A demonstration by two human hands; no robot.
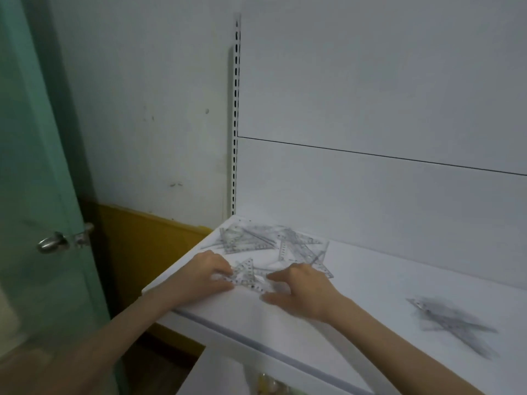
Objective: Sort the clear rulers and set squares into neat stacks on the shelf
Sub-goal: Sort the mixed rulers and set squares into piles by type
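Observation:
A loose pile of clear rulers and set squares [271, 242] lies at the back left of the white shelf [370, 280]. In front of it, both hands hold a few clear set squares [246, 273] flat on the shelf. My left hand [206, 273] pinches their left edge with fingers and thumb. My right hand [299, 286] grips their right side, fingers curled over the top and thumb below. A separate stack of clear set squares [453, 323] lies blurred on the shelf to the right.
A slotted white upright [235, 124] and white back panels [385, 181] stand behind the shelf. A green door [37, 166] with a metal knob [52, 243] is on the left. Below the shelf's front edge [256, 346], a lower level shows some blurred items.

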